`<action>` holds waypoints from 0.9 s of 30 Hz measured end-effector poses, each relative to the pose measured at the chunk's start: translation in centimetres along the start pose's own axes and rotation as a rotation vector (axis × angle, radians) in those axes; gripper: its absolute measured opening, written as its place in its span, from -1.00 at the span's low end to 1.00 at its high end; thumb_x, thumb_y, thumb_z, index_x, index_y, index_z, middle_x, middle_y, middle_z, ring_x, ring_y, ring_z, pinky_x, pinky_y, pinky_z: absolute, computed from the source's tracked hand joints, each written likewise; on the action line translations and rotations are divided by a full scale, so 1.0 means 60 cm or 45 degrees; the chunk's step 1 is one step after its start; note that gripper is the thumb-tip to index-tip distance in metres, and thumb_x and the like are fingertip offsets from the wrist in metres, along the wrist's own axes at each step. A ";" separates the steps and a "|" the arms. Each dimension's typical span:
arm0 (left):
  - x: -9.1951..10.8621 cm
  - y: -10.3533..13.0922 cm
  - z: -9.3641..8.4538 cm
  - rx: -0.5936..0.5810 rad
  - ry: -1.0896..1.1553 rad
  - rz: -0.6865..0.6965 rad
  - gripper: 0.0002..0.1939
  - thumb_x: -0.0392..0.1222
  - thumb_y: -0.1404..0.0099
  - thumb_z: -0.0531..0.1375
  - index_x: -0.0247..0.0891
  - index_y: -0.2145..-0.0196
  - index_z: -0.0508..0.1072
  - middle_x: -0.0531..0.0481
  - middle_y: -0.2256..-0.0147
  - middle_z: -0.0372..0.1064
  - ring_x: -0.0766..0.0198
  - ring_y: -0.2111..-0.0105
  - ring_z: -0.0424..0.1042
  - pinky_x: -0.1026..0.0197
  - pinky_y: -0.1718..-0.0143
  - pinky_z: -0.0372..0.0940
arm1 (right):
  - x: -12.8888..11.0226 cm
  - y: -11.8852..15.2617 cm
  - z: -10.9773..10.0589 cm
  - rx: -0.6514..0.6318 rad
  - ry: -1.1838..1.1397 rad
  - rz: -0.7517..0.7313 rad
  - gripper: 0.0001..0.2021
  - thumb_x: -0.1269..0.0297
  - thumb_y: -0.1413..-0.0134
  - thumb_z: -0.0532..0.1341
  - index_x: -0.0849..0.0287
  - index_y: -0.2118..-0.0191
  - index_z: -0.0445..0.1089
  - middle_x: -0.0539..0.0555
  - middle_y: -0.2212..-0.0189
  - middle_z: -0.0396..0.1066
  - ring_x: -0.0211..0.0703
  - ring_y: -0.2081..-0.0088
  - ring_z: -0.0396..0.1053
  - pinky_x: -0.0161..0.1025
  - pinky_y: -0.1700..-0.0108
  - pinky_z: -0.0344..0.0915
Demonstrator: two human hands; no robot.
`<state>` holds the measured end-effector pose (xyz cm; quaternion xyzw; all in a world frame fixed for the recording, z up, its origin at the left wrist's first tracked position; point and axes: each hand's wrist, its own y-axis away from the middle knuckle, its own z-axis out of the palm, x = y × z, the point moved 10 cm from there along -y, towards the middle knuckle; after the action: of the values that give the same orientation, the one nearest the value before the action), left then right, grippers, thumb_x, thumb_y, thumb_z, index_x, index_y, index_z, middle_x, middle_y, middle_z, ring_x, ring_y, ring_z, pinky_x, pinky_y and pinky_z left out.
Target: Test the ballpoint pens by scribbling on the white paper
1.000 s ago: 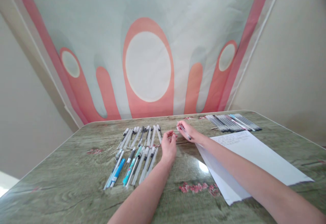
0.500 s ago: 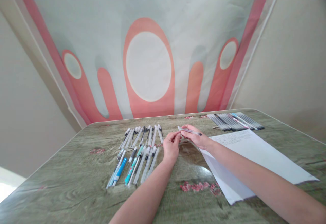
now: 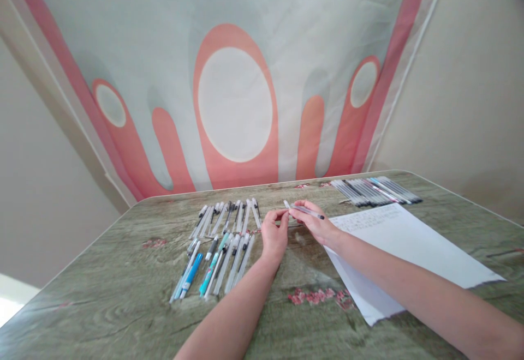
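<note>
Fingers of my right hand (image 3: 313, 222) are closed around a clear pen (image 3: 308, 211) with a dark end, which lies nearly level and points right. My left hand (image 3: 274, 233) has its thumb and fingertips pinched together close to the pen's left end; anything between them is too small to make out. Below my right wrist lies a white sheet of paper (image 3: 409, 251) with handwriting near its top edge. To the left of my left hand are two groups of pens, a back one (image 3: 223, 218) and a front one (image 3: 216, 267).
Many slim pens or refills (image 3: 374, 191) lie side by side at the table's back right. The wood-patterned table (image 3: 123, 294) has printed pink flowers. Behind it hangs a grey and coral patterned backdrop (image 3: 235, 103).
The view has shifted slightly. Both hands stay close together, and the pen remains in my right hand.
</note>
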<state>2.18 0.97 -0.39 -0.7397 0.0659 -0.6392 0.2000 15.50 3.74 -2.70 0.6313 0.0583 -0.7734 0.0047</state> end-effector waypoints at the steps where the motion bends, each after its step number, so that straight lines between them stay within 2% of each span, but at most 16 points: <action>1: -0.002 0.000 0.000 0.009 0.032 -0.016 -0.80 -0.10 -0.10 0.17 -0.25 0.36 0.48 -0.06 0.38 0.40 0.29 0.36 0.35 0.31 0.41 0.24 | -0.002 0.002 -0.001 0.016 0.008 -0.008 -0.64 0.14 0.25 0.31 0.16 0.30 0.25 -0.03 0.50 0.33 -0.27 0.45 0.26 -0.33 0.41 0.17; 3: -0.013 0.000 0.002 0.021 0.154 -0.099 -0.79 -0.10 -0.07 0.19 -0.26 0.37 0.47 -0.06 0.39 0.39 0.30 0.39 0.34 0.32 0.45 0.23 | -0.006 0.003 -0.002 0.032 0.020 -0.028 -0.66 0.12 0.22 0.29 0.16 0.30 0.25 -0.01 0.47 0.35 -0.25 0.42 0.29 -0.33 0.40 0.19; 6: -0.044 -0.001 0.011 0.018 0.462 -0.321 -0.76 -0.09 -0.02 0.24 -0.30 0.38 0.45 -0.02 0.42 0.38 0.35 0.46 0.32 0.34 0.50 0.23 | -0.014 0.001 0.000 0.011 0.025 -0.067 -0.66 0.04 0.10 0.20 0.16 0.23 0.28 0.06 0.38 0.40 -0.21 0.36 0.32 -0.30 0.37 0.23; 9: -0.069 0.001 0.027 -0.008 0.843 -0.538 -0.78 -0.14 0.02 0.28 -0.33 0.43 0.42 0.07 0.52 0.33 0.45 0.53 0.29 0.36 0.43 0.25 | -0.028 -0.001 0.002 -0.009 0.031 -0.126 -0.58 -0.02 -0.02 0.06 0.16 0.10 0.29 0.08 0.35 0.41 -0.22 0.38 0.32 -0.27 0.37 0.25; 11: -0.078 0.004 0.037 -0.018 1.064 -0.657 -0.82 -0.21 0.02 0.29 -0.34 0.47 0.40 0.09 0.56 0.31 0.49 0.54 0.30 0.37 0.37 0.26 | -0.047 0.005 0.004 -0.016 0.111 -0.220 -0.57 -0.01 -0.07 0.01 0.14 0.05 0.30 0.07 0.35 0.40 -0.23 0.38 0.32 -0.24 0.32 0.27; 14: -0.080 0.012 0.050 -0.047 1.275 -0.776 -0.89 -0.30 -0.03 0.26 -0.34 0.46 0.39 0.06 0.51 0.35 0.49 0.49 0.35 0.38 0.32 0.29 | -0.088 0.030 0.019 -0.036 0.379 -0.467 -0.66 0.06 -0.10 0.02 0.11 0.11 0.35 0.07 0.33 0.38 -0.19 0.30 0.32 -0.18 0.16 0.24; 16: -0.075 0.017 0.059 -0.094 1.342 -0.805 -0.93 -0.32 -0.07 0.23 -0.34 0.44 0.39 0.04 0.49 0.37 0.48 0.47 0.37 0.38 0.31 0.30 | -0.107 0.049 0.026 -0.014 0.489 -0.597 -0.72 0.12 -0.10 0.05 0.12 0.16 0.35 0.07 0.29 0.37 -0.17 0.23 0.32 -0.18 0.11 0.22; 18: -0.070 0.019 0.066 -0.144 1.368 -0.813 -0.94 -0.32 -0.09 0.21 -0.34 0.44 0.38 0.03 0.48 0.38 0.47 0.47 0.38 0.37 0.29 0.31 | -0.112 0.060 0.027 0.029 0.491 -0.640 -0.77 0.15 -0.10 0.06 0.13 0.20 0.32 0.08 0.29 0.37 -0.15 0.23 0.33 -0.19 0.14 0.24; 27: -0.060 0.021 0.070 -0.213 1.354 -0.772 -0.92 -0.27 -0.11 0.20 -0.33 0.44 0.37 0.04 0.47 0.37 0.47 0.45 0.37 0.36 0.25 0.29 | -0.099 0.060 0.020 0.078 0.506 -0.607 -0.86 0.18 -0.07 0.07 0.13 0.32 0.21 0.01 0.47 0.31 -0.23 0.44 0.28 -0.27 0.37 0.24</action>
<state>5.83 2.00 -4.61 -0.3187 -0.0065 -0.9415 -0.1096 15.82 -0.36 3.04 0.7384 0.1810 -0.6156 -0.2073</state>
